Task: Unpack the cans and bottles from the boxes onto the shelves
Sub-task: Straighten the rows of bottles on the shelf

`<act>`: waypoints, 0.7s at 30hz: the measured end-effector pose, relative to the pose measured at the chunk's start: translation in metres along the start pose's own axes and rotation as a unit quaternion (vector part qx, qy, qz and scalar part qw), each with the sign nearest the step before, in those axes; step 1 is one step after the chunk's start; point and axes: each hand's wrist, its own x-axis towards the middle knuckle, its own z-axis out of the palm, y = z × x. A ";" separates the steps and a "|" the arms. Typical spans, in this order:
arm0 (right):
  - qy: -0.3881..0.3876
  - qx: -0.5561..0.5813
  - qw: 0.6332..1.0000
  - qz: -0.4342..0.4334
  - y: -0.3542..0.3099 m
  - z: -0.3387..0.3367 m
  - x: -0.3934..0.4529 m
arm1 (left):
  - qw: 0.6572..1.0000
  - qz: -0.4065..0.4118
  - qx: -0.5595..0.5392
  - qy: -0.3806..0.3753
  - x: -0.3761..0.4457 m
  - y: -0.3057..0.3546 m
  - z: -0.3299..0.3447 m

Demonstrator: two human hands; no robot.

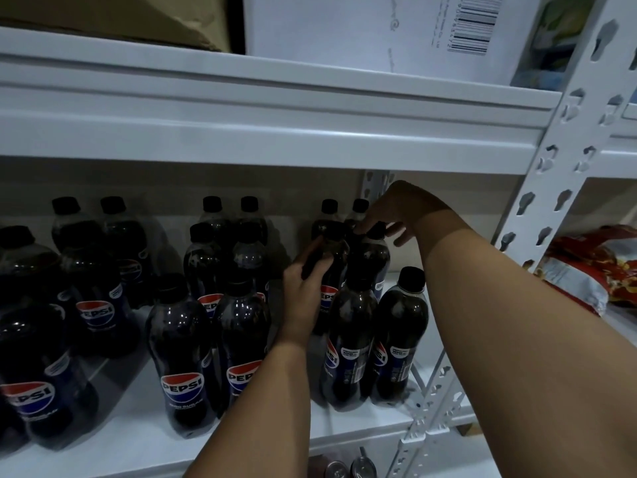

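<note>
The big white shelf [344, 432] holds rows of dark Pepsi bottles [182, 367], lined up front to back so more can fit. Both arms reach in to the right side, likely to push two bottles into the row. The left hand [305, 291] wraps around the body of one bottle [329, 270], and the right hand [389, 215] comes from above with its fingers pinching the black cap [376, 231] of the bottle beside it.
</note>
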 end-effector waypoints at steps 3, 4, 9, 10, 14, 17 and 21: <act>0.001 0.052 0.998 0.022 0.004 0.002 0.002 | 1.000 -0.020 -0.008 0.006 -0.003 -0.009 -0.003; -0.002 0.056 0.998 0.027 0.004 0.001 0.003 | 0.999 -0.026 -0.014 0.012 -0.003 -0.010 -0.003; -0.030 -0.038 0.998 0.041 -0.003 -0.002 0.013 | 0.998 -0.052 -0.042 0.018 -0.003 -0.011 -0.001; -0.028 -0.051 0.997 0.041 -0.003 -0.002 0.015 | 0.998 -0.052 -0.043 0.017 -0.004 -0.011 -0.001; -0.010 -0.041 0.999 0.020 0.000 -0.001 0.019 | 0.998 -0.043 -0.042 0.024 -0.002 -0.008 0.001; 0.019 -0.022 1.000 0.004 0.002 0.001 0.019 | 0.998 -0.041 -0.040 0.018 -0.005 -0.006 0.002; 0.060 0.007 0.998 -0.010 0.005 0.004 0.017 | 0.999 -0.034 -0.028 -0.022 -0.010 -0.007 0.002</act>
